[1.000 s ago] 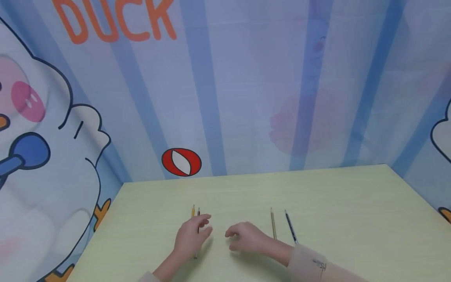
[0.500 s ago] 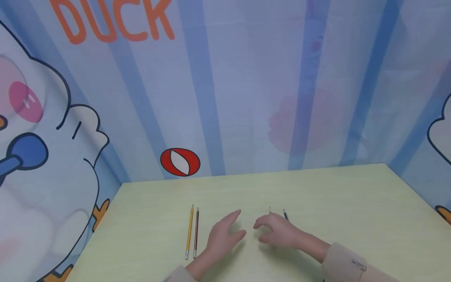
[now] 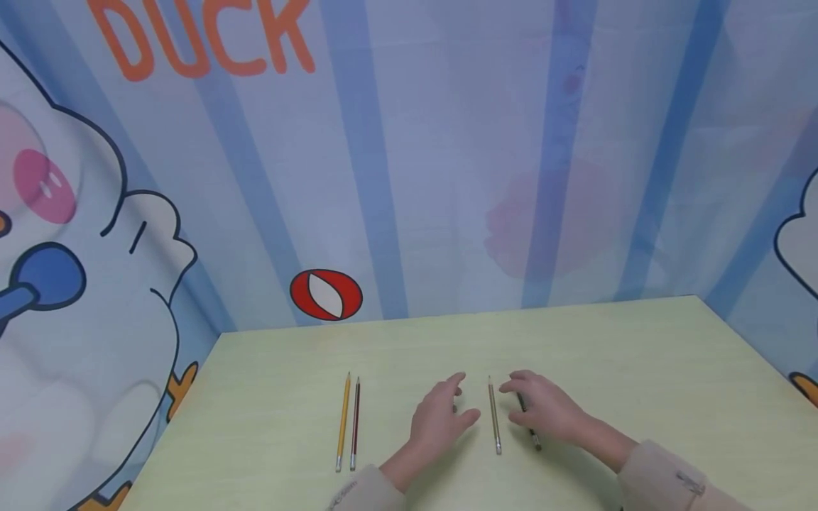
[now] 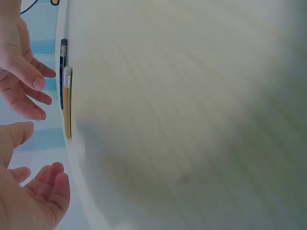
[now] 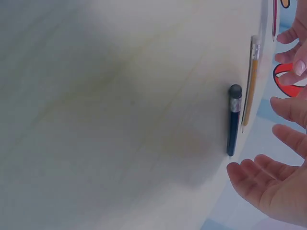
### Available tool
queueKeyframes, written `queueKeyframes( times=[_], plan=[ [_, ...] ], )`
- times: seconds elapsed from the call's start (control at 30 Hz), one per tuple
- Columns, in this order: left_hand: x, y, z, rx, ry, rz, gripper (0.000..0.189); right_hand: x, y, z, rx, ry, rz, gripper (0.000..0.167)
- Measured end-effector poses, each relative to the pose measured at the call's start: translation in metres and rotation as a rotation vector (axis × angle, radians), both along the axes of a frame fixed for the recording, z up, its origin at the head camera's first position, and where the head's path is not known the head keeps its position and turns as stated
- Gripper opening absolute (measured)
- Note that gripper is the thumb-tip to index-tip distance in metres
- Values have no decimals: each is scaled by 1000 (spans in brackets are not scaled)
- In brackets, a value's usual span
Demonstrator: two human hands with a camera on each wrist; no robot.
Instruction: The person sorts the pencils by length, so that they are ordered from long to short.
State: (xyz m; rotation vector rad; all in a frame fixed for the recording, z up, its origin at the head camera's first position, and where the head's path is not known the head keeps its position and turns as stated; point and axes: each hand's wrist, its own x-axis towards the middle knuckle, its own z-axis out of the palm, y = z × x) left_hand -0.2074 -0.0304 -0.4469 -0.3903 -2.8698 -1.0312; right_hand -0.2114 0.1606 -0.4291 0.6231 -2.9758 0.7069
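In the head view, a gold pencil (image 3: 494, 419) lies between my two hands, with its eraser end toward me. Left of it hovers my left hand (image 3: 437, 419), fingers spread and nothing held. My right hand (image 3: 548, 408) is above a dark pencil (image 3: 535, 441), covering its middle; its fingers are loosely bent and grip nothing. The right wrist view shows this dark blue pencil (image 5: 233, 124) on the table below the right hand (image 5: 268, 184). Farther left, a yellow pencil (image 3: 343, 426) and a dark red pencil (image 3: 355, 429) lie side by side.
The pale yellow table (image 3: 607, 348) ends at the back against a blue striped backdrop (image 3: 441, 177). A cartoon bird (image 3: 77, 376) is printed on its left, and a red ball (image 3: 354, 294) above the table edge.
Both hands have moved right, away from the yellow and dark red pencils, which are now uncovered. The gold pencil is now fully visible; the right hand now covers part of the dark pencil.
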Motion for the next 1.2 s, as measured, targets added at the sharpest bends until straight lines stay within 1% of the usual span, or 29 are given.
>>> queueKeyframes(
  times=[0.07, 0.13, 0.23, 0.37, 0.57, 0.87, 1.07, 1.2],
  plan=[
    [-2, 6, 0, 5, -18, 8, 55, -2, 3, -3, 5, 16, -27, 37],
    [-3, 11, 0, 8, -40, 18, 54, -3, 5, -5, -9, 13, -61, 41],
    [-4, 18, 2, 28, -72, 25, 50, -6, 6, -7, -58, -32, -121, 46],
    [-5, 24, 1, 56, -116, 20, 44, -9, 8, -7, -103, -95, -179, 47],
    [-8, 30, -4, 72, -159, 36, 41, -10, 9, -10, -110, -142, -215, 44],
    [-13, 38, -8, 67, -201, 67, 41, -10, 7, -15, -234, -262, -278, 41],
    [-12, 41, -9, 40, -223, 89, 40, -12, 5, -18, -251, -283, -298, 39],
    [-12, 43, -9, 1, -215, 106, 41, -13, 5, -19, -252, -285, -301, 38]
  ],
)
